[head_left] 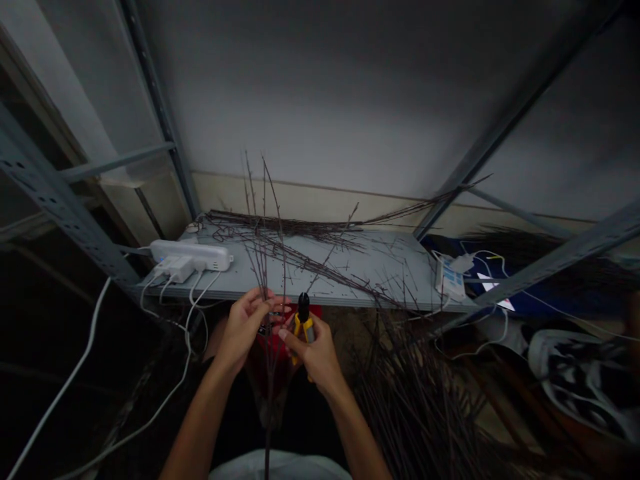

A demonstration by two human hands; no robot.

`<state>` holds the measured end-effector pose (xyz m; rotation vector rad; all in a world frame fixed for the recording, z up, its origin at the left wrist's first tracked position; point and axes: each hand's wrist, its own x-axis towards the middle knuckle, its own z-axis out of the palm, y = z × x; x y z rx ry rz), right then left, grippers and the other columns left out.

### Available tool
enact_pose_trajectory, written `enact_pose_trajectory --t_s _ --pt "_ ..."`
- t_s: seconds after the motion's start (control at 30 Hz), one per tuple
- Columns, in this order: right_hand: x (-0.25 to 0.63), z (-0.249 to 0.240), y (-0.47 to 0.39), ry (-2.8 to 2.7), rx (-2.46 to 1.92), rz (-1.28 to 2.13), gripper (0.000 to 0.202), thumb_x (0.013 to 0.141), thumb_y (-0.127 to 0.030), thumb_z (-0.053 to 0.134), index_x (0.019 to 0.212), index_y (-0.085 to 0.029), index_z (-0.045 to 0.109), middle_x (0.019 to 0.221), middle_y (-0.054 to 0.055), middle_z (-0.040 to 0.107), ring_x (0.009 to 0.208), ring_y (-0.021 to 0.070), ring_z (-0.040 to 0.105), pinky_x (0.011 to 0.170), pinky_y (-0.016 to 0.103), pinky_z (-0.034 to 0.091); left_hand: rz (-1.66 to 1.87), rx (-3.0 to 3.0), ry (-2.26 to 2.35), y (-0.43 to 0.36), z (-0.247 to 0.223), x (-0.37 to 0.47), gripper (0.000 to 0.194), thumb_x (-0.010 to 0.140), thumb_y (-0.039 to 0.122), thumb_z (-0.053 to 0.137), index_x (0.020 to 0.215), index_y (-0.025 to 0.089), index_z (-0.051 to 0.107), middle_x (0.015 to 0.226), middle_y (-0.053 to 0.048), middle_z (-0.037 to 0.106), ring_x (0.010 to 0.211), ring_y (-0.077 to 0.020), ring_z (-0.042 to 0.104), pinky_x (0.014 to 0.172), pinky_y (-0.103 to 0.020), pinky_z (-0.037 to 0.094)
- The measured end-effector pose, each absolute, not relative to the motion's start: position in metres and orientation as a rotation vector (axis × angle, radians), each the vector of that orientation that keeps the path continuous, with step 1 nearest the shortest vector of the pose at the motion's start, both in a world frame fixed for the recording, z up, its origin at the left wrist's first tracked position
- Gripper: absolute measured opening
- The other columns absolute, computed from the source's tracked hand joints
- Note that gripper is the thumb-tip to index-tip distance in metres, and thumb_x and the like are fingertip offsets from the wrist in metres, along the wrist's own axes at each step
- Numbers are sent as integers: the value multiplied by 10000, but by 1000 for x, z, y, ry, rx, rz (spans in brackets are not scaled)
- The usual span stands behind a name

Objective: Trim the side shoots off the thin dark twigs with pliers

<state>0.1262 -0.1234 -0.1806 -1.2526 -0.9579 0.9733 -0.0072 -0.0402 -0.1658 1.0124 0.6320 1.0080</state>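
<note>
My left hand is closed around a thin, dark, branching twig, which stands nearly upright in front of my body with its forked tips reaching above the shelf. My right hand grips a cutting tool like pliers or pruning shears, with yellow handles and a black head pointing up. Fingers of the right hand are close to the twig's stem; whether they touch it I cannot tell. Beyond both hands, more loose twigs lie across the grey shelf.
A white power strip with plugged-in chargers sits at the shelf's left end, its cables hanging down. Another white strip is at the right end. A large bundle of twigs stands at lower right. Metal uprights frame the shelf.
</note>
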Motion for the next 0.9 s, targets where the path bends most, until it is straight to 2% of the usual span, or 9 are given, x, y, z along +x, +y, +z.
enact_pose_trajectory --t_s 0.1,0.2,0.3,0.57,0.7,0.8,0.9 --pt "124 -186 -124 -878 -1243 1011 327 744 -433 823 865 -203 624 698 -20 636 538 123 538 527 255 475 1008 955 594 -46 -165 -7 308 807 307 786 985 211 554 1020 -94 791 916 -263 773 773 -362 612" --pt "122 -191 -125 -842 -1226 1027 331 745 -429 818 878 -202 618 672 -32 620 514 120 531 513 254 468 984 974 578 -50 -166 -9 342 799 248 803 971 214 509 1095 -109 779 969 -266 766 825 -373 608" --pt "120 -194 -127 -839 -1224 1014 313 757 -418 807 879 -206 612 666 -42 612 507 116 524 505 249 458 977 969 579 -51 -168 -11 383 783 208 822 951 220 477 1106 -109 777 961 -261 768 815 -361 610" --pt "119 -196 -128 -823 -1266 990 336 757 -450 808 876 -210 605 692 -41 591 527 117 519 503 244 440 1008 943 625 -49 -173 -2 422 739 211 862 974 208 511 951 -77 799 818 -228 776 775 -350 608" --pt "128 -191 -130 -943 -1331 895 291 820 -470 751 875 -207 642 745 -8 640 626 148 574 601 265 481 1071 935 683 -48 -173 5 420 718 239 879 919 211 512 904 -45 782 766 -193 763 729 -298 596" --pt "149 -169 -128 -1064 -1429 724 283 851 -478 715 886 -201 665 830 39 696 767 203 644 732 305 512 1076 1008 728 -47 -172 6 389 705 283 884 904 201 560 927 -60 770 855 -226 759 679 -272 590" --pt "184 -134 -120 -1195 -1548 534 293 853 -485 704 910 -199 667 860 61 722 805 233 670 757 325 509 1064 1093 783 -47 -170 6 379 700 362 876 874 209 576 955 -81 781 853 -252 756 648 -291 597"
